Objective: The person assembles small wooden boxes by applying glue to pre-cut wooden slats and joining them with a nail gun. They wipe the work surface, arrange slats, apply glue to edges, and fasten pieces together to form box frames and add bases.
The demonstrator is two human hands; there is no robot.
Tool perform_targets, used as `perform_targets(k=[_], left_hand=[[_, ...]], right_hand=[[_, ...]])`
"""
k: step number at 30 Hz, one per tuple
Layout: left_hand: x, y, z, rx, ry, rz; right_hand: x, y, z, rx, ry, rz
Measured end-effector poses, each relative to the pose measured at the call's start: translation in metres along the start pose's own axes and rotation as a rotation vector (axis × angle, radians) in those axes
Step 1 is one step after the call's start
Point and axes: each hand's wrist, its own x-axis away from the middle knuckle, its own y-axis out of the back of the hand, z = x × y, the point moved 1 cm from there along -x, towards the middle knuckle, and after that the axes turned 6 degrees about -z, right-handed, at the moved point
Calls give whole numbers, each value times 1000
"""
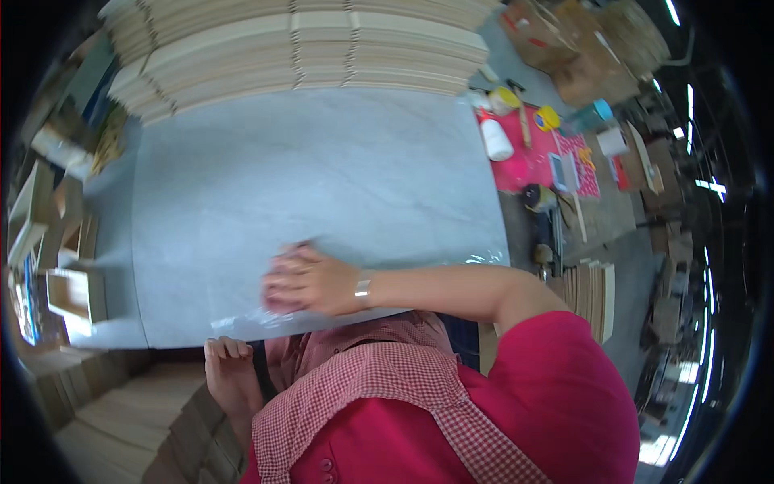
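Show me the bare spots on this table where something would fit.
Widest: the pale grey tabletop between the stacked thin wooden boards and the right hand. More lies between that hand and the pale open wooden box. Crowded, rightward: the bright pink sheet bearing a white plastic bottle.

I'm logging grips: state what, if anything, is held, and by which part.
That cannot be told: the right hand is blurred over the grey tabletop; the left hand, by the near edge, has curled fingers hiding any hold.

room across tabletop (314, 161), board stacks (322, 50) behind, probably boxes (97, 294) left
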Motion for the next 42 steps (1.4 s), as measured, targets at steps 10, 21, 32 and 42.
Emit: perform_targets(k=[10, 21, 32, 42], left_hand=[[-38, -92, 44, -80, 152, 213], [-32, -124, 79, -157, 214, 60], [-39, -133, 87, -209, 215, 6], [-126, -193, 66, -393, 251, -54]], right_hand=[[246, 263, -150, 722, -817, -697], [198, 333, -288, 431, -1208, -543], [99, 370, -369, 301, -1444, -521], [134, 373, -356, -380, -1476, -1053]])
